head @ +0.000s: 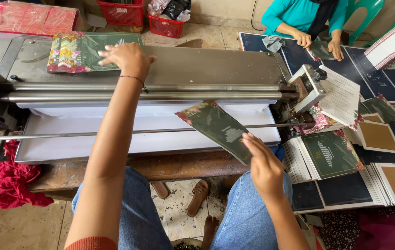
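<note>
Our right hand (264, 164) has a fingertip grip on one green card (218, 129) by its corner, while our left hand (125, 58) rests open on the printed stack (84, 51). So loosely pinched, we reckon the card could go into the rollers (160, 95) crooked.

The left hand (125, 58) rests on a card (93, 51) on top of the roller machine (206, 69). The right hand (264, 164) holds another card (218, 127) in front of the rollers. Card stacks (327, 157) lie to the right.

Beige tiled floor (216, 34), red baskets (122, 13) by the wall, green plastic chair (363, 18).
</note>
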